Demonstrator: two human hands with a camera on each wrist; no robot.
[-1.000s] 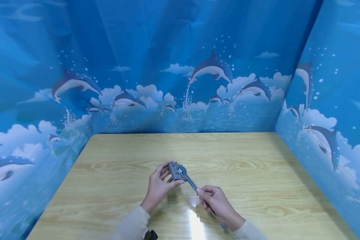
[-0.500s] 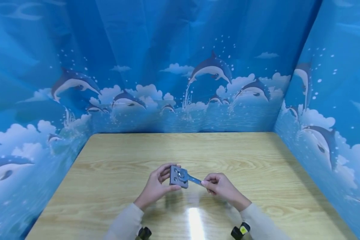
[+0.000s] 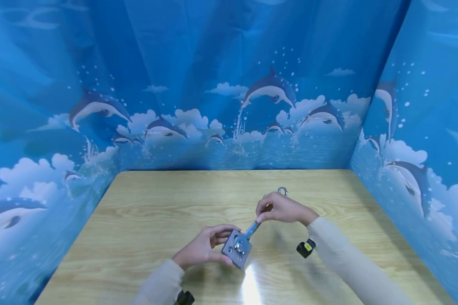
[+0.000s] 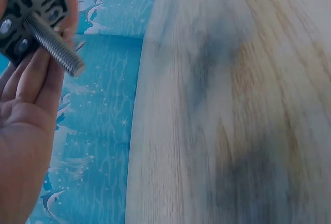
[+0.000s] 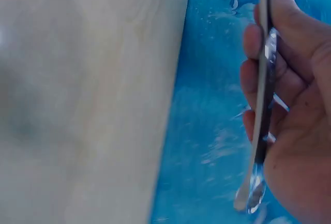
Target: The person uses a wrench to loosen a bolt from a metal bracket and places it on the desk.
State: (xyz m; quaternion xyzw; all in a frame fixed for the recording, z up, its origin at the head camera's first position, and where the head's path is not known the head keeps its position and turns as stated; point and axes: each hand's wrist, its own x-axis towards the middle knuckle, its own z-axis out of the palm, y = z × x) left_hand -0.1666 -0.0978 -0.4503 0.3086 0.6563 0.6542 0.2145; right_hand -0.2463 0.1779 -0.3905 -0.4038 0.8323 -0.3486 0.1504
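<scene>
Between its thumb and fingers, my left hand (image 3: 202, 250) holds a square metal plate (image 3: 230, 255) with holes near its corners. A bolt (image 3: 239, 244) passes through the middle; its long threaded shank (image 4: 54, 45) juts out of the ribbed back in the left wrist view. One end of a wrench (image 3: 252, 229) sits around the bolt head. My right hand (image 3: 282, 207) grips the handle, which points away to the upper right, its free ring end (image 3: 283, 191) showing beyond the knuckles. In the right wrist view the fingers curl around the handle (image 5: 265, 89). Plate and wrench are above the table.
A wood-grain table (image 3: 156, 199) lies beneath both hands, with a bright light reflection near its front. Blue dolphin-print curtains (image 3: 213, 84) enclose its back and sides. Small dark devices, one being a black wrist camera (image 3: 305, 249), sit by both wrists.
My right hand has swung the wrench handle from lower right round to upper right, moving away from me. The left hand has brought the plate lower and rightward, and the plate has turned.
</scene>
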